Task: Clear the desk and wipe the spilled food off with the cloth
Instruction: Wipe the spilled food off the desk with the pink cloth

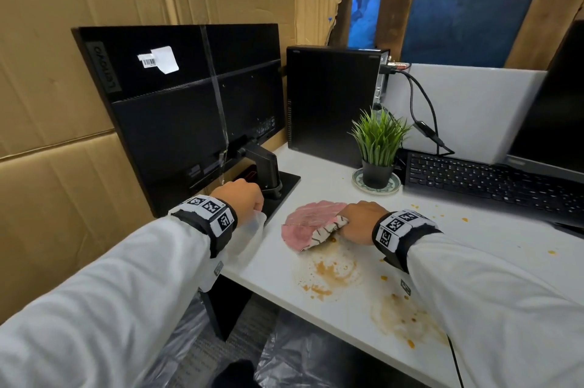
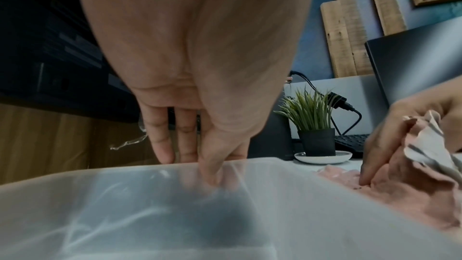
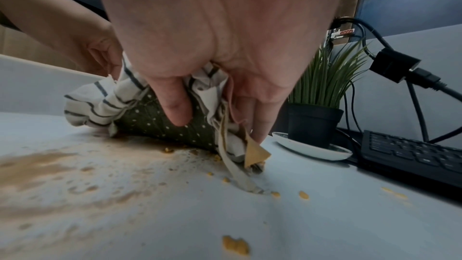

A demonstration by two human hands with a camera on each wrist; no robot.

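Observation:
A crumpled cloth, pink with striped and dotted sides, lies on the white desk at the far edge of a brown food smear. My right hand grips the bunched cloth, thumb in front and fingers behind, as the right wrist view shows my right hand. Crumbs and smear spread toward me. My left hand holds a translucent plastic bag at the desk's left edge. In the left wrist view my left hand pinches the bag's rim.
A second smear sits near the front edge, with orange drops further right. A monitor with its stand base, a black PC tower, a potted plant on a saucer and a keyboard line the back.

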